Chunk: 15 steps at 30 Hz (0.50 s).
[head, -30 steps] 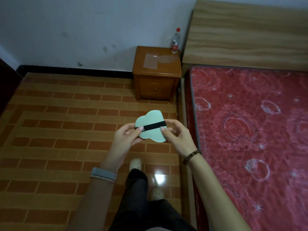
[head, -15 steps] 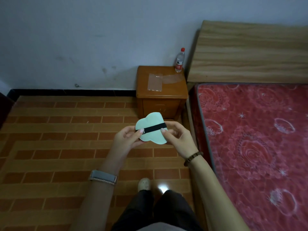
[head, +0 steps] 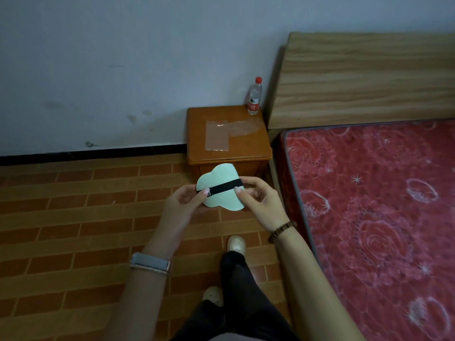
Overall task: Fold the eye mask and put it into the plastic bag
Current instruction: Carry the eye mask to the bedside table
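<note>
A pale green eye mask [head: 221, 178], folded in half with its black elastic strap across the front, is held in the air in front of me. My left hand [head: 183, 205] pinches its left edge at the strap. My right hand [head: 258, 200] pinches its right edge. A clear plastic bag [head: 217, 137] lies flat on top of the wooden nightstand [head: 256, 146], beyond the mask. A second clear plastic piece [head: 243, 126] lies beside it to the right.
A water bottle [head: 254, 96] with a red cap stands at the nightstand's back right corner. A bed with a red patterned mattress [head: 381, 217] and a wooden headboard [head: 364, 77] fills the right side. Brick-pattern floor [head: 73, 217] stretches left; my feet are below.
The view has tilted up and drawn closer to the nightstand. Both hands keep the same hold on the folded mask.
</note>
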Each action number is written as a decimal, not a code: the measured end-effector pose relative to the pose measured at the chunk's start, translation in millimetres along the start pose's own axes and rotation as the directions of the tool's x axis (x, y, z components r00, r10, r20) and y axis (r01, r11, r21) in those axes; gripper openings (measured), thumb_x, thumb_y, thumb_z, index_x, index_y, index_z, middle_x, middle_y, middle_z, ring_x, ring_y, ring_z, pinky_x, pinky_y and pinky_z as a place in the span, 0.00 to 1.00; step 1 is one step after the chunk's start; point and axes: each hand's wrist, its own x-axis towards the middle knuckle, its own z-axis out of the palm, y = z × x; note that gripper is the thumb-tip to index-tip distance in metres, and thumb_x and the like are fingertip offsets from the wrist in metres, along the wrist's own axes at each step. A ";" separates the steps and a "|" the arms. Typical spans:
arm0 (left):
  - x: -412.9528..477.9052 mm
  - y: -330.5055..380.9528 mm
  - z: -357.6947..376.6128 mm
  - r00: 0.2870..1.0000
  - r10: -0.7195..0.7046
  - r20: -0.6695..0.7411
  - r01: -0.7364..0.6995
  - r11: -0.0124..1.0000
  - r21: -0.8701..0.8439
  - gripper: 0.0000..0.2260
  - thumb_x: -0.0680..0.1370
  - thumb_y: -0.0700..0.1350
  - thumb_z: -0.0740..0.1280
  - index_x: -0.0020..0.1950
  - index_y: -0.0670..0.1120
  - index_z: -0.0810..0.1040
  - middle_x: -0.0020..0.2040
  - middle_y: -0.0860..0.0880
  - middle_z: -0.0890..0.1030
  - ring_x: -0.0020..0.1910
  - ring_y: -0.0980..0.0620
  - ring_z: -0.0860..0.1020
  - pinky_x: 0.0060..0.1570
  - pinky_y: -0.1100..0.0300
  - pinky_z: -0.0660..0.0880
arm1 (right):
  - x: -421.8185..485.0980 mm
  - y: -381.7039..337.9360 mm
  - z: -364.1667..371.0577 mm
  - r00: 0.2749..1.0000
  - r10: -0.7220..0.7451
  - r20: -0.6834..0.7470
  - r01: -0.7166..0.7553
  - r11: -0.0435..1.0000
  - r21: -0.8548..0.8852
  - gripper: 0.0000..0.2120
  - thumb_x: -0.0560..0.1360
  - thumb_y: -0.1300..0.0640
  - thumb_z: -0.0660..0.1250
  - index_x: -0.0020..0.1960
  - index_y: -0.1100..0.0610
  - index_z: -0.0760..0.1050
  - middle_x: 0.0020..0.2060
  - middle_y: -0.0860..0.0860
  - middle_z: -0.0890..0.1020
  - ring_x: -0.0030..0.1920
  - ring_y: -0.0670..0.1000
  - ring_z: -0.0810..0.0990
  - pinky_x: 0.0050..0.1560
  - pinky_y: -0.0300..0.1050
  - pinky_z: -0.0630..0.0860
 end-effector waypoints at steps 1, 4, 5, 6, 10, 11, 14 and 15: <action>12.3 4.4 6.6 1.000 0.001 0.002 -0.001 1.000 0.015 0.11 0.74 0.48 0.73 0.54 0.47 0.82 0.47 0.53 0.87 0.47 0.54 0.85 0.41 0.65 0.81 | 12.9 -0.8 -6.3 1.000 0.004 -0.006 -0.004 1.000 0.002 0.18 0.76 0.57 0.68 0.64 0.60 0.74 0.41 0.55 0.85 0.45 0.54 0.84 0.48 0.54 0.82; 49.4 20.1 27.7 1.000 0.000 0.008 -0.001 1.000 0.031 0.12 0.73 0.50 0.73 0.55 0.48 0.82 0.48 0.52 0.86 0.49 0.52 0.85 0.49 0.59 0.81 | 52.6 -4.8 -26.0 1.000 0.016 -0.022 -0.016 1.000 0.019 0.18 0.76 0.57 0.69 0.64 0.60 0.74 0.44 0.61 0.85 0.48 0.59 0.85 0.51 0.60 0.81; 61.8 25.0 33.9 1.000 -0.002 0.014 0.002 1.000 0.025 0.13 0.73 0.50 0.73 0.55 0.48 0.82 0.48 0.52 0.86 0.49 0.52 0.85 0.48 0.60 0.81 | 66.1 -6.5 -32.2 1.000 0.017 -0.025 -0.017 1.000 0.016 0.18 0.76 0.58 0.69 0.64 0.60 0.74 0.44 0.62 0.85 0.48 0.60 0.84 0.51 0.61 0.81; 73.0 29.7 39.9 1.000 -0.008 0.018 0.008 1.000 0.016 0.13 0.73 0.50 0.73 0.55 0.48 0.82 0.47 0.53 0.86 0.49 0.52 0.85 0.46 0.62 0.82 | 78.6 -7.8 -38.1 0.999 0.021 -0.025 -0.021 1.000 0.012 0.18 0.76 0.58 0.69 0.64 0.60 0.74 0.44 0.63 0.85 0.48 0.62 0.84 0.51 0.62 0.80; 112.7 40.9 58.7 0.999 -0.026 0.021 0.026 1.000 0.004 0.13 0.72 0.51 0.73 0.55 0.50 0.81 0.47 0.53 0.86 0.49 0.52 0.85 0.44 0.62 0.82 | 124.0 -12.3 -57.5 0.999 0.030 -0.014 -0.030 0.999 -0.010 0.17 0.76 0.57 0.69 0.63 0.58 0.75 0.43 0.64 0.84 0.47 0.65 0.82 0.51 0.62 0.80; 121.8 43.8 62.3 0.999 -0.035 0.022 0.035 0.999 0.011 0.13 0.72 0.52 0.73 0.54 0.51 0.81 0.48 0.53 0.86 0.49 0.51 0.85 0.46 0.61 0.81 | 134.1 -13.5 -61.0 0.999 0.034 -0.008 -0.034 0.999 -0.009 0.16 0.76 0.57 0.69 0.63 0.57 0.76 0.42 0.63 0.84 0.47 0.64 0.83 0.51 0.60 0.81; 148.4 52.5 69.3 0.998 -0.058 0.039 0.058 0.998 0.004 0.16 0.69 0.54 0.74 0.54 0.51 0.81 0.48 0.52 0.87 0.49 0.50 0.86 0.50 0.57 0.80 | 161.8 -16.4 -66.5 0.998 0.057 0.008 -0.057 0.998 -0.003 0.16 0.76 0.57 0.69 0.63 0.57 0.76 0.39 0.55 0.84 0.45 0.56 0.84 0.49 0.53 0.82; 157.9 55.7 70.2 0.997 -0.063 0.040 0.063 0.998 -0.002 0.17 0.67 0.55 0.74 0.54 0.51 0.81 0.49 0.51 0.87 0.49 0.49 0.86 0.51 0.56 0.80 | 171.0 -16.7 -66.9 0.998 0.067 0.010 -0.067 0.998 0.001 0.16 0.76 0.57 0.69 0.63 0.57 0.76 0.39 0.52 0.83 0.45 0.53 0.84 0.48 0.51 0.83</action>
